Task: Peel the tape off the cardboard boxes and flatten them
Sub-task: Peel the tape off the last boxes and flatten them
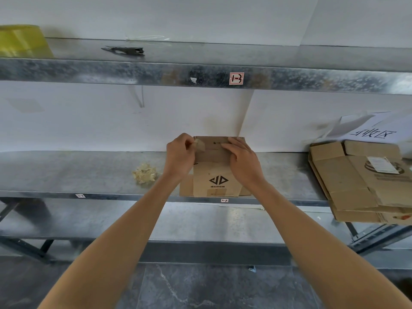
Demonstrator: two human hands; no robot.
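Right now my left hand (179,156) pinches a loose strip of clear tape (200,145) between thumb and fingertips, the other fingers curled in behind it. The strip lifts off the far left corner of the cardboard box (217,175). My right hand (242,161) lies flat on the far right part of the box, fingers straight and close together, pressing on the cardboard.

The box sits in the middle of the metal shelf (78,172) before me, reaching its front edge, with a black logo on the face turned toward me and a flap showing at each lower side. To its left, apart from it, a crumpled wad of clear tape (145,173) lies on the same shelf. Well off to the right, a stack of flattened boxes (361,181) hangs over the shelf's front edge, and a white paper sign (374,132) with black characters lies behind the stack.

On the upper shelf (200,54) there is a yellow roll (21,41) at far left and a black tool (124,50) lying flat; a small label (236,78) is stuck on that shelf's front edge
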